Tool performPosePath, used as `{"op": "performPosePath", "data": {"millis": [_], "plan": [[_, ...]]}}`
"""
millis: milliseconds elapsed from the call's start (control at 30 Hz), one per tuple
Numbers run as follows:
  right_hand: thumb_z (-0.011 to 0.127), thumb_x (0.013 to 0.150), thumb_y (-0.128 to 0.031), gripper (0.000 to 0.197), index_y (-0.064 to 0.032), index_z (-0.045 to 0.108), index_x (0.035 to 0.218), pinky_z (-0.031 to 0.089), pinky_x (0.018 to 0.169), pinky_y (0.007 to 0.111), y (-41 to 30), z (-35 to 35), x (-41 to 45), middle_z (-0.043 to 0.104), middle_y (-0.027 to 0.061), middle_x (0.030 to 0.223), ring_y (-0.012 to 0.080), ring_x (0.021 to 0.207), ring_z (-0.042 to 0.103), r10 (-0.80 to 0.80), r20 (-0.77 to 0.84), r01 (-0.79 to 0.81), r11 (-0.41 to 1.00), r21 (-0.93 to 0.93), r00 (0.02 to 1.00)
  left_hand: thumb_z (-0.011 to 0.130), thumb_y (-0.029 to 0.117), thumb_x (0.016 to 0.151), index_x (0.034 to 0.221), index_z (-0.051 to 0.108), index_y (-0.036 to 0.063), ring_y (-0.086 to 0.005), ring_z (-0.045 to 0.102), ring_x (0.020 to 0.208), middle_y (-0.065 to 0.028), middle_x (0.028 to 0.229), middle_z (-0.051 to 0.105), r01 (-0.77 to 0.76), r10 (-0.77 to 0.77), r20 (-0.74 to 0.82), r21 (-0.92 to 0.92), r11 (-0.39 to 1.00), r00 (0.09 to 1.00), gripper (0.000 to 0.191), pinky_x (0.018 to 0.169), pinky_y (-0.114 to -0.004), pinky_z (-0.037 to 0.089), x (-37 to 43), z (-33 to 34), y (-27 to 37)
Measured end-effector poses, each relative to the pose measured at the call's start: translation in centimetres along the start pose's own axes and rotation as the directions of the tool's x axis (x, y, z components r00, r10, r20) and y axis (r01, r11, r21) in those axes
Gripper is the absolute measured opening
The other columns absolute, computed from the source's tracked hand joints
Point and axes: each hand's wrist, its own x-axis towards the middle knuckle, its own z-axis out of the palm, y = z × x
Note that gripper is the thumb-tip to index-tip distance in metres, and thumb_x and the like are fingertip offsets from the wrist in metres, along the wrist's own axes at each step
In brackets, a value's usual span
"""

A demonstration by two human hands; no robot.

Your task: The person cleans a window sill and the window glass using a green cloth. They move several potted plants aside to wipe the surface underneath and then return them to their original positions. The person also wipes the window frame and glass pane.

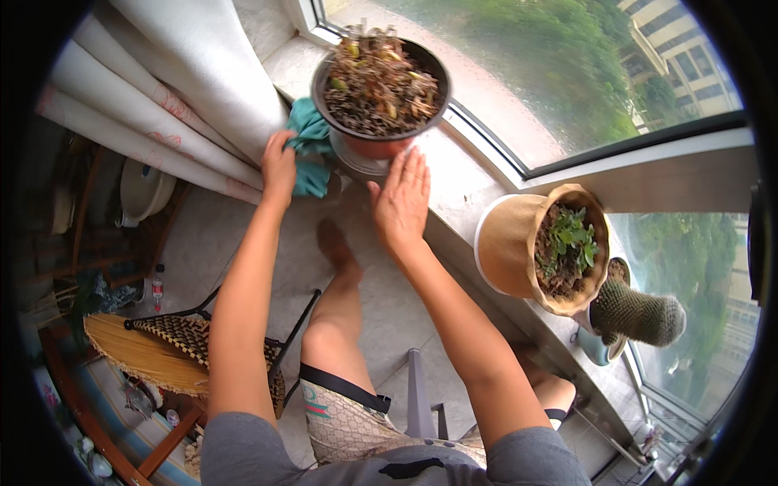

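My left hand (279, 170) grips a teal cloth (307, 136), part of which hangs down over the sill's edge. The cloth lies against the left side of a round plant pot (371, 146) with a dark rim, filled with dry brown plant matter (383, 85). Beneath the pot is a pale saucer (358, 159). My right hand (404, 197) is laid flat, fingers extended, at the near side of the pot; its fingertips reach the pot's lower wall or saucer, and exact contact is hard to tell.
Along the windowsill (465, 176) stand a tan pot (510, 243) with a green seedling and a cactus (638, 313) in a light blue pot (595, 346). A white curtain (200, 79) hangs at left. A woven chair (176, 340) stands on the tiled floor, near a bottle (158, 288).
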Motion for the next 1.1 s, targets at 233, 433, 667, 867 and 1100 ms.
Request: {"op": "performPosePath", "data": {"millis": [233, 433, 667, 867, 1100], "plan": [[0.056, 0.092, -0.041, 0.078, 0.0134, 0.03, 0.142, 0.015, 0.119, 0.046, -4.9, 2.4, 7.2, 0.028, 0.0293, 0.151, 0.0396, 0.143, 0.025, -0.015, 0.09, 0.017, 1.0, -0.02, 0.996, 0.04, -0.001, 0.088, 0.116, 0.058, -0.0002, -0.0157, 0.056, 0.097, -0.0074, 0.108, 0.06, 0.471, -0.546, 0.017, -0.527, 0.707, 0.838, 0.034, 0.087, -0.029, 0.045, -7.0, -0.7, 1.3], [0.049, 0.095, -0.047, 0.079, 0.0147, 0.031, 0.142, 0.016, 0.118, 0.047, -9.4, 4.1, 13.5, 0.03, 0.027, 0.152, 0.0383, 0.143, 0.026, -0.004, 0.166, 0.038, 0.979, -0.202, 0.986, 0.041, 0.002, 0.088, 0.117, 0.058, 0.0, -0.0145, 0.054, 0.093, -0.0048, 0.104, 0.06, 0.432, -0.536, -0.054, -0.527, 0.732, 0.843, 0.034, 0.084, -0.028, 0.045, -4.3, 0.6, 2.7], [0.046, 0.096, -0.047, 0.077, 0.0098, 0.03, 0.145, 0.017, 0.117, 0.049, -8.7, 5.7, 15.9, 0.03, 0.0221, 0.153, 0.0371, 0.144, 0.024, -0.065, 0.102, 0.068, 0.997, -0.031, 0.993, 0.043, 0.004, 0.088, 0.117, 0.058, 0.0004, -0.0154, 0.056, 0.097, -0.0067, 0.105, 0.061, 0.318, -0.394, -0.049, -0.505, 0.803, 0.918, 0.033, 0.086, -0.029, 0.046, 0.7, 1.7, 4.9], [0.061, 0.089, -0.029, 0.059, -0.0041, 0.043, 0.14, 0.022, 0.114, 0.053, -5.4, 4.0, 11.3, 0.032, 0.0224, 0.151, 0.0403, 0.143, 0.024, -0.107, -0.114, 0.128, 0.973, 0.192, 0.988, 0.04, 0.002, 0.09, 0.117, 0.056, 0.0014, -0.0191, 0.059, 0.097, -0.0088, 0.107, 0.061, 0.366, -0.484, -0.095, -0.535, 0.762, 0.87, 0.032, 0.087, -0.033, 0.048, 4.7, 2.1, 3.3], [0.067, 0.082, -0.013, 0.057, -0.0072, 0.05, 0.135, 0.026, 0.112, 0.053, 0.0, -1.0, -1.3, 0.032, 0.0225, 0.15, 0.0433, 0.14, 0.027, -0.089, -0.163, 0.128, 0.962, 0.242, 0.983, 0.045, 0.009, 0.087, 0.109, 0.062, 0.0012, -0.0309, 0.058, 0.103, -0.0161, 0.11, 0.061, 0.176, -0.18, -0.262, -0.042, 0.984, 0.948, 0.029, 0.093, -0.04, 0.045, 0.9, 2.9, 6.1]]}}
